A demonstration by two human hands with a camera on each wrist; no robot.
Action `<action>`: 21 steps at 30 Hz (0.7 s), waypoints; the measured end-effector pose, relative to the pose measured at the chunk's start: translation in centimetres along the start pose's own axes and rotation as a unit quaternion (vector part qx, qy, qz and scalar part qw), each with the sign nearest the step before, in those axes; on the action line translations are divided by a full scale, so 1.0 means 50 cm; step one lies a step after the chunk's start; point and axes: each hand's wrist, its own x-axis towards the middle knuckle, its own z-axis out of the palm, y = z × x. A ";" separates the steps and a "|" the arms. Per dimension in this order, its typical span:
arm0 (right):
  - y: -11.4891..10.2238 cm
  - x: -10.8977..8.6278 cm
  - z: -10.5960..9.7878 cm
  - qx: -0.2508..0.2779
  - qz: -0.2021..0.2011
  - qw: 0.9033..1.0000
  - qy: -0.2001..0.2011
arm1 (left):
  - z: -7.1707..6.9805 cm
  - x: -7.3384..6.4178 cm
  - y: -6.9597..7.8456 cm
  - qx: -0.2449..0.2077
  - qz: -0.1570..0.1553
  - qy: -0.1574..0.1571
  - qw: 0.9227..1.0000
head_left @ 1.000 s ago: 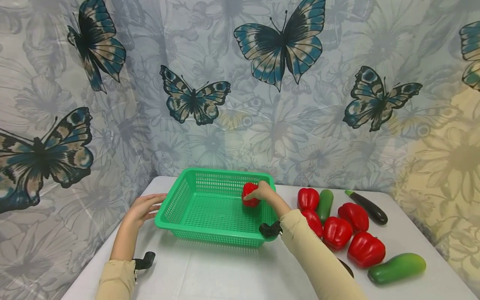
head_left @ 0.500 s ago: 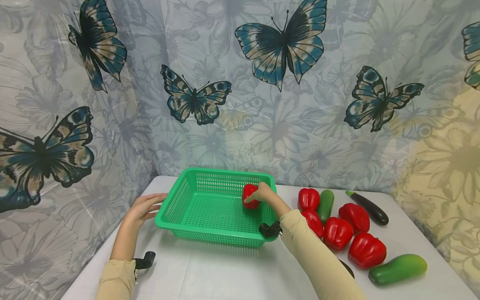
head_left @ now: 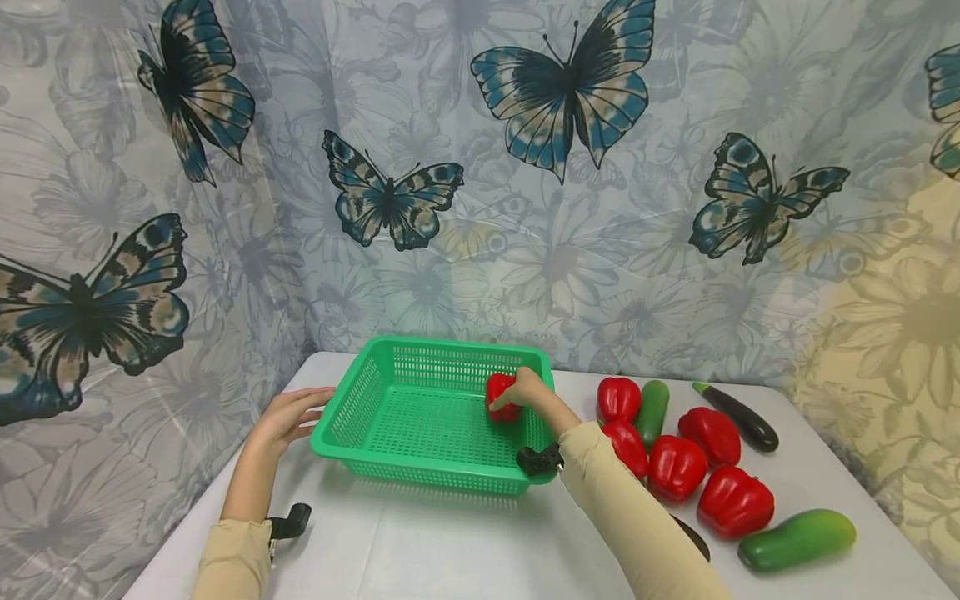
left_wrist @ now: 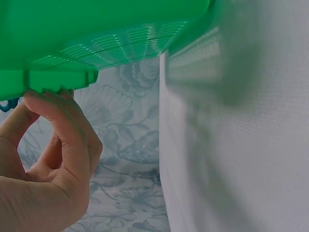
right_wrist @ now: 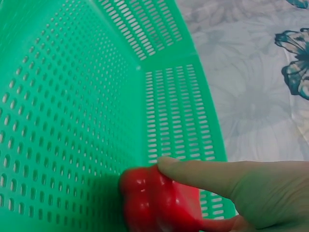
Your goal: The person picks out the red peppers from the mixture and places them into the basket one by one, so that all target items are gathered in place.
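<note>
- The right hand (head_left: 528, 387) pinches a red pepper (head_left: 498, 390) inside the green basket (head_left: 435, 477), not yet released.
- The left hand (head_left: 281, 419), fingers loosely spread, touches the basket's rim.
- Work looks early: no other vegetable shows inside.
- Right of the right hand lie five loose peppers (head_left: 677, 468), a cucumber (head_left: 653, 412), an eggplant (head_left: 738, 417) and a green gourd (head_left: 798, 542).

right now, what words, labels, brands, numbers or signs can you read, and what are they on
None can be read in any view. The green basket and the red pepper in it show no lettering, and the backdrop bears only printed butterflies and flowers. The black wrist devices are too small to tell.
</note>
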 end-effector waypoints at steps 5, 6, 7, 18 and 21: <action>0.000 -0.002 0.004 0.003 -0.005 1.000 0.010 | -0.001 0.000 0.000 0.000 -0.001 -0.001 1.000; 0.001 -0.003 0.005 0.002 -0.006 1.000 0.010 | -0.001 0.000 0.000 0.000 -0.001 -0.001 1.000; 0.001 -0.003 0.005 0.000 -0.007 1.000 0.009 | -0.001 -0.001 0.001 0.000 -0.001 -0.002 1.000; 0.000 -0.001 0.003 -0.026 -0.003 1.000 -0.009 | -0.001 0.002 -0.001 -0.004 -0.001 -0.003 1.000; 0.002 0.001 0.003 -0.036 -0.004 0.999 -0.016 | -0.001 0.003 -0.002 0.000 0.000 -0.003 1.000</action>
